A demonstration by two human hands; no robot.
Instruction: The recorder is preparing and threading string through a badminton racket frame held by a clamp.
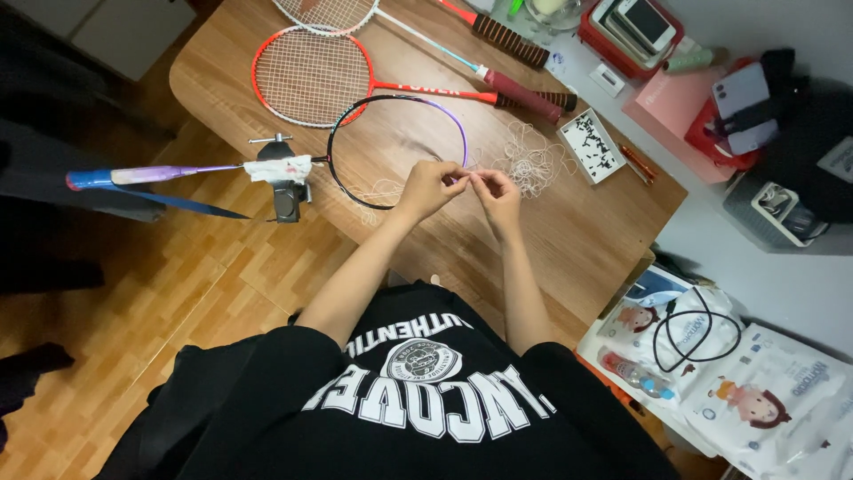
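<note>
- Your left hand [429, 187], centre of the frame: fingers pinched closed on the white string [462, 178] at the lower right rim of the unstrung racket frame [397, 151].
- Your right hand [496, 192], just right of the left: fingertips closed on the same string, nearly touching the left hand's.
- Unstrung racket frame: black and purple, lying flat on the wooden table [569, 240], its shaft running left to a clamp [284, 178] at the table edge, wrapped in white cloth; the blue-ended handle [115, 176] overhangs the floor.
- Loose string pile [531, 158]: tangled just right of your hands.
- Red strung racket [311, 76]: upper centre, above the frame.
- Small white tray [590, 145]: right of the string pile, holding small dark pieces.
</note>
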